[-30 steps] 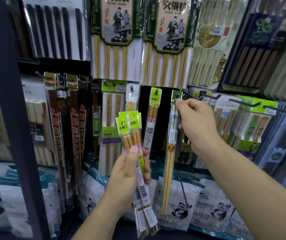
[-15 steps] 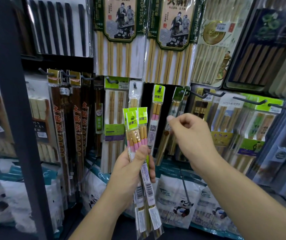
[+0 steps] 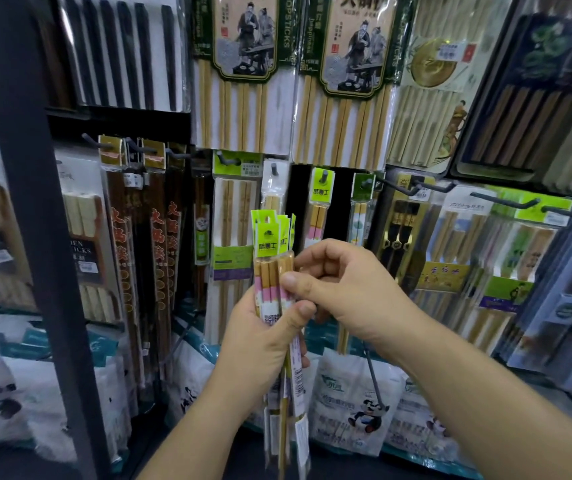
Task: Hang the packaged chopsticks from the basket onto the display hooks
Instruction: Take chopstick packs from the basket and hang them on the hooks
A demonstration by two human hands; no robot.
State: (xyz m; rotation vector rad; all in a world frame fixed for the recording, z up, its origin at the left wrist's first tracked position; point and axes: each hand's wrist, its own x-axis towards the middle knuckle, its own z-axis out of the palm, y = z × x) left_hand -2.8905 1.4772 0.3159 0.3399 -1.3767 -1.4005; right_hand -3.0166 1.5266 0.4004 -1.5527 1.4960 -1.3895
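My left hand (image 3: 260, 337) grips a bundle of several packaged chopsticks (image 3: 272, 265) upright, with lime-green header cards and pink-banded sticks. My right hand (image 3: 343, 289) has come to the bundle and pinches a pack near its top, thumb in front and fingers curled behind. On the display behind, one matching pack (image 3: 320, 202) hangs from a hook (image 3: 324, 174). To its right another green-headed pack (image 3: 362, 206) hangs on the neighbouring hook (image 3: 367, 183). The basket is out of view.
Bare dark hooks (image 3: 506, 200) stick out to the right over other chopstick packs. Large bamboo chopstick sets (image 3: 243, 81) hang above. A dark metal post (image 3: 25, 202) stands at the left. White panda-print bags (image 3: 357, 403) line the shelf below.
My right hand let go of the pack at the hook and dropped down-left to the bundle, where it now pinches a pack. The left hand stayed around the bundle.
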